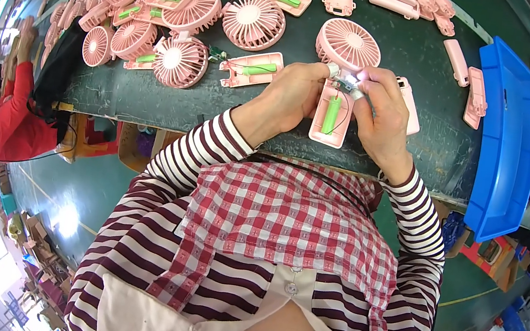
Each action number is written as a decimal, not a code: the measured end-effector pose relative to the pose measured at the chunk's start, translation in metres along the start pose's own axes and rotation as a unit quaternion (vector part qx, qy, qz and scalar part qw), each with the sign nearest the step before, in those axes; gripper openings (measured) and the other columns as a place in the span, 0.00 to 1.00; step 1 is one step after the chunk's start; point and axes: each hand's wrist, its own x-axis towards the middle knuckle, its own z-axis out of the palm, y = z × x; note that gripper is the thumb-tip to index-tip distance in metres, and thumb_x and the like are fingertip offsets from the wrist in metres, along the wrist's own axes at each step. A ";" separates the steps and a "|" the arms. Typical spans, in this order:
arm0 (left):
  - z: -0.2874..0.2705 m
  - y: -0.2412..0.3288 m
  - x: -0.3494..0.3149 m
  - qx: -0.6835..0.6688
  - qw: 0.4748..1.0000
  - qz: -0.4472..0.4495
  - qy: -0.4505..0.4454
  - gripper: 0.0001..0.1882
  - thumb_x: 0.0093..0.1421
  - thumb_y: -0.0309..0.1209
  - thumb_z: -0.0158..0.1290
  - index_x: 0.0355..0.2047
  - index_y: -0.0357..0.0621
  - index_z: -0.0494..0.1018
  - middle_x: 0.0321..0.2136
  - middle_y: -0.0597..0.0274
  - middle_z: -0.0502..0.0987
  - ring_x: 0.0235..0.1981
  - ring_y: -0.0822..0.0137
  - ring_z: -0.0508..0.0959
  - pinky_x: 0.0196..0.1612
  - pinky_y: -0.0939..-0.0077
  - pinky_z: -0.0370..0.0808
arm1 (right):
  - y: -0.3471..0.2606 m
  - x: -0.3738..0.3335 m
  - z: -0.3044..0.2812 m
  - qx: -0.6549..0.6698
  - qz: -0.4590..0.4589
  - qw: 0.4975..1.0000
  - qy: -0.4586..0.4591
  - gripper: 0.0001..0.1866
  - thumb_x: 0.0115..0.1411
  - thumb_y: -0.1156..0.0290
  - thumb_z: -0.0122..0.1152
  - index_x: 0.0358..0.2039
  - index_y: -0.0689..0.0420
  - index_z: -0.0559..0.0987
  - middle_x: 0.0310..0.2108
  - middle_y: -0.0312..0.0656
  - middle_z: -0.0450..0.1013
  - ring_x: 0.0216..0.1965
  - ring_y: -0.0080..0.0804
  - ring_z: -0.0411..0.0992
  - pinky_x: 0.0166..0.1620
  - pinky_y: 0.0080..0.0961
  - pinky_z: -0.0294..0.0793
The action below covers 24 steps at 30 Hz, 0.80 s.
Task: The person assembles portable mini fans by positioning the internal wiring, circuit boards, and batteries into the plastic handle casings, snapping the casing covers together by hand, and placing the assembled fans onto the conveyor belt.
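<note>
A pink handheld fan lies in front of me, its round grille (351,44) away from me and its open handle shell (328,134) toward me. A green battery (331,114) with thin dark wires sits in the shell. At the fan's neck is a small circuit board (347,85) with a bright light beside it. My right hand (385,118) pinches the board between thumb and fingers. My left hand (290,96) is closed beside the neck, its fingertips close to the board; what they pinch is partly hidden. Another pink shell part (408,106) lies partly behind my right hand.
Pink fans (192,10) with batteries and boards pile up at the left of the green table (416,153). A separate open handle (253,69) lies nearer. Loose pink shells (396,1) lie at the back. A blue tray (504,138) stands right. A person in red (11,116) sits far left.
</note>
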 end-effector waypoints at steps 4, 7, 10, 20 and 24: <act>-0.004 -0.003 0.001 0.000 1.000 -0.008 -0.007 0.18 0.62 0.33 0.32 0.46 0.34 0.63 0.42 0.55 0.71 0.43 0.64 0.72 0.48 0.67 0.69 | 0.001 -0.001 0.000 -0.036 -0.033 0.998 -0.028 0.10 0.43 0.87 0.50 0.29 0.68 0.70 0.35 0.48 0.68 0.34 0.42 0.69 0.37 0.28 0.70; -0.003 -0.004 -0.001 0.003 1.000 -0.018 -0.005 0.18 0.62 0.34 0.33 0.45 0.35 0.64 0.41 0.55 0.71 0.42 0.64 0.73 0.48 0.65 0.69 | -0.001 -0.002 0.001 -0.058 -0.056 0.996 -0.031 0.10 0.42 0.88 0.50 0.28 0.69 0.70 0.34 0.49 0.68 0.33 0.43 0.68 0.36 0.30 0.70; -0.003 -0.005 -0.003 0.003 1.000 -0.024 0.005 0.17 0.62 0.34 0.33 0.44 0.35 0.65 0.40 0.55 0.71 0.41 0.63 0.73 0.47 0.64 0.69 | -0.003 -0.002 0.001 -0.072 -0.065 0.994 -0.039 0.10 0.41 0.88 0.51 0.28 0.69 0.70 0.33 0.49 0.67 0.33 0.43 0.68 0.35 0.30 0.69; -0.002 0.002 -0.014 0.123 0.992 -0.021 0.023 0.16 0.60 0.35 0.45 0.40 0.35 0.70 0.33 0.58 0.75 0.34 0.67 0.77 0.39 0.70 0.75 | -0.004 -0.002 0.001 -0.105 -0.099 0.985 -0.093 0.14 0.36 0.87 0.52 0.28 0.68 0.70 0.34 0.49 0.66 0.32 0.44 0.66 0.33 0.33 0.68; -0.006 -0.002 -0.012 0.168 0.986 -0.006 0.003 0.14 0.58 0.32 0.50 0.39 0.34 0.71 0.32 0.57 0.76 0.32 0.67 0.78 0.37 0.73 0.76 | -0.003 -0.001 -0.002 -0.111 -0.098 0.983 -0.106 0.14 0.35 0.87 0.53 0.29 0.68 0.70 0.35 0.48 0.66 0.33 0.43 0.66 0.34 0.32 0.67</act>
